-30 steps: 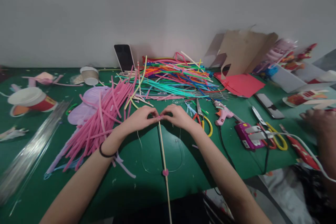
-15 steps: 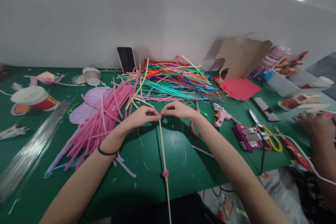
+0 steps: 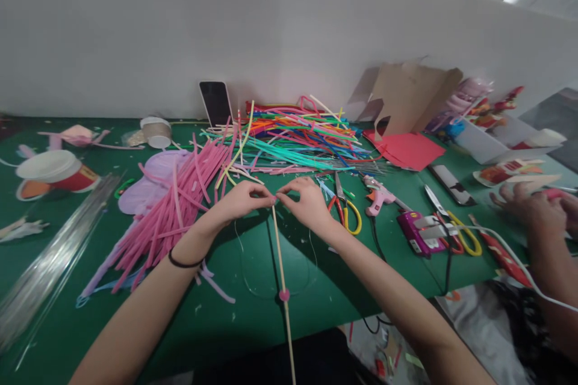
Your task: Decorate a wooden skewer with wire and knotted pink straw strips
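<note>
A thin wooden stick (image 3: 279,246) runs from the table's front edge up to my fingertips. Partway along it sits a round pink bead-like piece (image 3: 284,295). My left hand (image 3: 248,198) is closed in a pinch at the stick's upper end, where a small pink piece (image 3: 273,199) shows between the fingers. Thumb and forefinger of my right hand (image 3: 304,200) are pinched close beside that tip; whatever they hold is too small to make out. A clear thin line (image 3: 244,271) curves in a loop on the table beneath both hands.
Pink pipe cleaners (image 3: 180,210) lie left, and a multicoloured pile (image 3: 302,138) lies behind my hands. Red-and-yellow scissors (image 3: 344,207), a pink glue gun (image 3: 378,195) and a purple power strip (image 3: 418,233) sit right. A co-worker's hands (image 3: 537,210) are at far right.
My right hand has turned slightly and its forearm has shifted left and down, uncovering the scissors' yellow handle. The left hand stays nearly still. The co-worker's hands have moved.
</note>
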`<state>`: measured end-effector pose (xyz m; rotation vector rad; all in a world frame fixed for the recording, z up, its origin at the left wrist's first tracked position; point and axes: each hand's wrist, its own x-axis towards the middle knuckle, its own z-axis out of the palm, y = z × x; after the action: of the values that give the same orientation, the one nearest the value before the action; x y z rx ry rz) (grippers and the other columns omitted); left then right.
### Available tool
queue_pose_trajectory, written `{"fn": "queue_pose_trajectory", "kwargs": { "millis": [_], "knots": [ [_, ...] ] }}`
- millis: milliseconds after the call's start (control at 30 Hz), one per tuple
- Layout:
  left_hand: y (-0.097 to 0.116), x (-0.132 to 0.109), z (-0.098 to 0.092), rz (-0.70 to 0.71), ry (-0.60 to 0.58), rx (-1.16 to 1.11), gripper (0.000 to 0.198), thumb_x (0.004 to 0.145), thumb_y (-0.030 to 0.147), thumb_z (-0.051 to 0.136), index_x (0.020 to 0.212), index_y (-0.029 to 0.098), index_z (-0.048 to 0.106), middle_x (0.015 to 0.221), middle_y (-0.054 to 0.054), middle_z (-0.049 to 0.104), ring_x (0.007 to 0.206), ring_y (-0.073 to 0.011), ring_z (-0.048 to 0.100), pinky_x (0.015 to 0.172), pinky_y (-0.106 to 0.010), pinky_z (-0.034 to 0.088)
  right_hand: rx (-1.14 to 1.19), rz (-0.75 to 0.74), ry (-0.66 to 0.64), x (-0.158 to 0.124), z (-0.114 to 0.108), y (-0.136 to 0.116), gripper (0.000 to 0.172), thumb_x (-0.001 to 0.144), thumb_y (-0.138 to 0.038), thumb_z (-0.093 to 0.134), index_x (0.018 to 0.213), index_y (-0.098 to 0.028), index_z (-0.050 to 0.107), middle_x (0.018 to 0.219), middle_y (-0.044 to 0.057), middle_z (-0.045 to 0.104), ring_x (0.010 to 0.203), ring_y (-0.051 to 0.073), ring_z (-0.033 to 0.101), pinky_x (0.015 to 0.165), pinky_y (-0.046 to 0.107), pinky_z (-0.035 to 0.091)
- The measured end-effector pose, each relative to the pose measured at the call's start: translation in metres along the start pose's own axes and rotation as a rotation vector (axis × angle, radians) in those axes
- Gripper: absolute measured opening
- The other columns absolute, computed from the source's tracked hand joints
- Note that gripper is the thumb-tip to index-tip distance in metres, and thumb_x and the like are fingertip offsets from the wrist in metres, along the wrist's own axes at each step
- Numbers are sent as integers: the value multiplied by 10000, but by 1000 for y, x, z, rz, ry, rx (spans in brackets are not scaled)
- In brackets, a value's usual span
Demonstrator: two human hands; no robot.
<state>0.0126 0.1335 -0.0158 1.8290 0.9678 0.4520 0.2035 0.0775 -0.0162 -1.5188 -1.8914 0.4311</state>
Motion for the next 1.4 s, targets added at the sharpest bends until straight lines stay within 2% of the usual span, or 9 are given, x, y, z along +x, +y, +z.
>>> {"fn": "queue_pose_trajectory", "kwargs": {
  "millis": [167,400,633,767,933,1133,1300,1400],
  "knots": [
    [8,-3,-1,7,12,25,328,750,486,681,778,166,745,738,-34,720,715,-176,627,679,-268,475,120,52,1,-1,-1,-1,105,858,-215,657,863,-218,762,925,39,760,926,198,661,874,328,453],
    [14,-5,-3,5,18,57,315,737,466,678,785,162,744,708,-22,701,687,-173,617,673,-272,466,247,226,-189,12,-7,-1,159,819,-344,691,812,-213,781,857,21,780,847,194,692,760,278,470],
    [13,-7,-2,-17,29,124,324,743,476,669,795,167,751,715,-25,716,675,-174,618,651,-272,455,277,307,-334,21,-10,-2,182,811,-303,683,782,-154,784,718,23,738,655,139,616,599,235,416],
    [12,-7,-2,-36,22,152,353,748,503,661,821,172,758,734,-37,735,696,-187,637,637,-276,453,230,346,-375,25,-10,-7,162,802,-250,673,740,-145,779,653,14,710,580,116,552,548,233,374],
    [12,-7,-3,-49,36,179,360,737,519,670,804,178,761,723,-41,737,687,-193,643,631,-283,450,267,374,-399,30,-9,-10,158,785,-162,646,701,-146,779,728,24,746,591,114,560,545,227,390],
    [13,-7,-4,-73,37,148,364,728,539,692,767,183,756,749,-52,748,708,-204,661,662,-297,469,323,429,-426,36,-6,-5,133,746,-133,669,671,-161,774,697,23,741,640,132,611,599,224,449],
    [14,-8,-6,-78,51,191,351,734,530,694,773,187,756,761,-48,749,714,-205,666,659,-297,468,339,443,-456,41,-6,-3,121,734,-133,683,670,-171,778,696,24,744,678,152,635,638,243,465],
    [13,-7,-8,-59,12,173,353,738,529,692,800,188,756,759,-40,746,713,-195,663,660,-287,471,345,400,-495,43,-14,-3,88,751,-195,710,718,-185,791,758,19,760,741,155,645,691,245,462]
  ]
}}
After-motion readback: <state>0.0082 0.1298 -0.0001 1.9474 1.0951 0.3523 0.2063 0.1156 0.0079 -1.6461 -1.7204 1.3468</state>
